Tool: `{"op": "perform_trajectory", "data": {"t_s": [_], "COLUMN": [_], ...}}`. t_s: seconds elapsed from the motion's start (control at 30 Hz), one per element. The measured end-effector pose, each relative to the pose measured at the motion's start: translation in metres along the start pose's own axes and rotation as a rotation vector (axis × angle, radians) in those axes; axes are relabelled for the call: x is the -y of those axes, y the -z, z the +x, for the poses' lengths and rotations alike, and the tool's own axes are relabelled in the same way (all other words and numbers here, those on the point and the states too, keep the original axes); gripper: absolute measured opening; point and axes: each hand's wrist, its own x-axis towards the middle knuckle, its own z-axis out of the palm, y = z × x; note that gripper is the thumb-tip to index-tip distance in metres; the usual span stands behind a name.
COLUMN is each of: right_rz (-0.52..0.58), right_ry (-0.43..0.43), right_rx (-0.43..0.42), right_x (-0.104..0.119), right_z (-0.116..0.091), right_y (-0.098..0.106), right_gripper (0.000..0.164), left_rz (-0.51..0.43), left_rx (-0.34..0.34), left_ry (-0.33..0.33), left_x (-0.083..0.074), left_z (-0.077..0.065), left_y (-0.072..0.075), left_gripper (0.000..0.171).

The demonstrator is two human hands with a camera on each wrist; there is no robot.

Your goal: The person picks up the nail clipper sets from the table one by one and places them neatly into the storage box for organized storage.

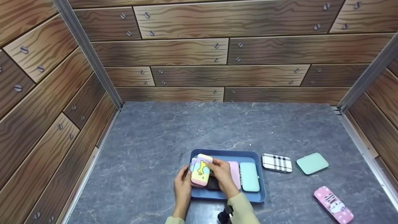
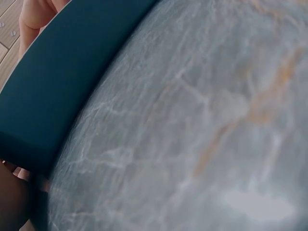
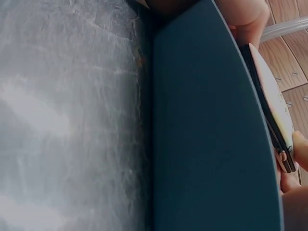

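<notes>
- One blue tray (image 1: 230, 152): the patterned case (image 1: 201, 171) is over its 9 o'clock side.
- Right hand (image 1: 222, 172): pinches the case at 2 o'clock; a light grip should do.
- Left hand (image 1: 182, 184): at the case's 8 o'clock edge, grip unclear; it could steady that side.
- Clasp (image 3: 283, 156): best kept free of finger pressure.
</notes>
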Motion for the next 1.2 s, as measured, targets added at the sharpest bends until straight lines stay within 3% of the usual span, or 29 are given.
{"op": "perform_trajectory", "data": {"t_s": [0.17, 0.43, 0.7, 0.97, 1.2], "right_rz": [-0.027, -0.143, -0.349, -0.323, -0.375], "right_ry": [0.022, 0.066, 0.140, 0.154, 0.218], "right_rx": [0.006, -0.051, -0.158, -0.115, -0.098], "right_x": [0.003, -0.010, -0.008, -0.012, -0.014], "right_z": [-0.001, 0.002, 0.002, 0.003, 0.002], "right_y": [-0.003, -0.003, -0.004, 0.000, 0.001], "right_gripper": [0.039, 0.040, 0.035, 0.032, 0.030], "left_rz": [0.010, 0.039, 0.032, 0.039, 0.048], "left_rx": [-0.008, -0.026, -0.022, -0.001, -0.021], "left_ry": [-0.001, -0.022, -0.046, -0.029, 0.023], "left_x": [-0.004, -0.001, -0.003, -0.028, -0.005], "left_z": [-0.002, -0.002, -0.001, -0.009, -0.001], "left_y": [-0.001, 0.001, 0.000, 0.002, 0.000], "left_gripper": [0.031, 0.031, 0.030, 0.030, 0.031]}}
